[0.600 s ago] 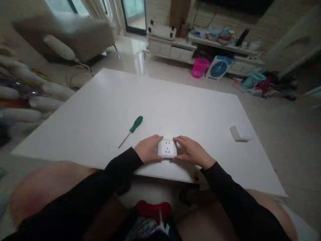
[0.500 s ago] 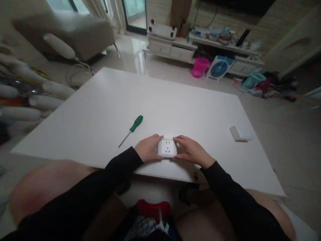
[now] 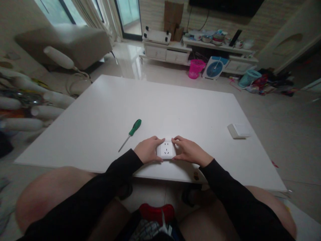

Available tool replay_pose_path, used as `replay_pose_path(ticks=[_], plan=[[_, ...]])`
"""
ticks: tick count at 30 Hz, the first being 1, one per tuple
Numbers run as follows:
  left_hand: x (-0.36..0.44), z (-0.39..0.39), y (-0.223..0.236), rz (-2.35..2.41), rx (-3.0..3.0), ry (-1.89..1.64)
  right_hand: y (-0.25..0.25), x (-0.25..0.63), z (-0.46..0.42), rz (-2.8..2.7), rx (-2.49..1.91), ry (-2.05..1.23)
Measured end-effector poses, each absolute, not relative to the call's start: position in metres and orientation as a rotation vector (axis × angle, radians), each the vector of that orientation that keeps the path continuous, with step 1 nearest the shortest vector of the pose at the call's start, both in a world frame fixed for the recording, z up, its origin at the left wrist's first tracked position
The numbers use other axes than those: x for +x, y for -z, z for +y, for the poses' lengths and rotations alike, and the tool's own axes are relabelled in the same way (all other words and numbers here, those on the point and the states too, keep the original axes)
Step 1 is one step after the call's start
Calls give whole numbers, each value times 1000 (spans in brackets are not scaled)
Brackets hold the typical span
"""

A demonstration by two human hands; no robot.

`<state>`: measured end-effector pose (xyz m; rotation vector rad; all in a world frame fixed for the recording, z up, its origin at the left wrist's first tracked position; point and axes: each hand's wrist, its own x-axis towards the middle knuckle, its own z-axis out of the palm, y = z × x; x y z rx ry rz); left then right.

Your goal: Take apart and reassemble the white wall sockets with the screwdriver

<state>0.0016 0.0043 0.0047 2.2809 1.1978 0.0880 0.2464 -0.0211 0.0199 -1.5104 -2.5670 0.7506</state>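
Observation:
A white wall socket [image 3: 166, 149] with five slots faces up near the front edge of the white table [image 3: 160, 103]. My left hand [image 3: 148, 149] grips its left side, thumb at the lower corner and fingers at the upper one. On the right side my right hand [image 3: 188, 150] grips it the same way. Whether the socket rests on the tabletop or hangs just above it, I cannot tell. To the left of my hands lies a screwdriver [image 3: 135, 127] with a green handle, its shaft pointing toward the front left.
A second white square box-like piece [image 3: 239, 131] sits near the table's right edge. Beyond the table are a pink basket [image 3: 196, 69], a blue-and-white fan [image 3: 215, 68] and a low white cabinet [image 3: 165, 53]. White padded bars [image 3: 22, 124] stand off to the left.
The camera view has shifted slightly, so the whole scene appears a little lower and to the left. Both hands keep their grip on the socket, which shows no clear movement on the table.

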Motion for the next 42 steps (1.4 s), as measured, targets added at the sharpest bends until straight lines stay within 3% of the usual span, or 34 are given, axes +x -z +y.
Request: replay_pose_path(ticks=[21,26,36,42], plan=[[-3,1,10,1165,2259,-150,-9,245,-30,-2459,-1380,-762],[2,3,10,1038,2256,-310,-5,241,-31,-2418,-1264,-783],[11,-14,1,931,2385,-715,3,221,-34,-1474,-1454,-1415],[21,-32,18,884,2521,-897,0,212,-46,-1296,-1459,-1369]])
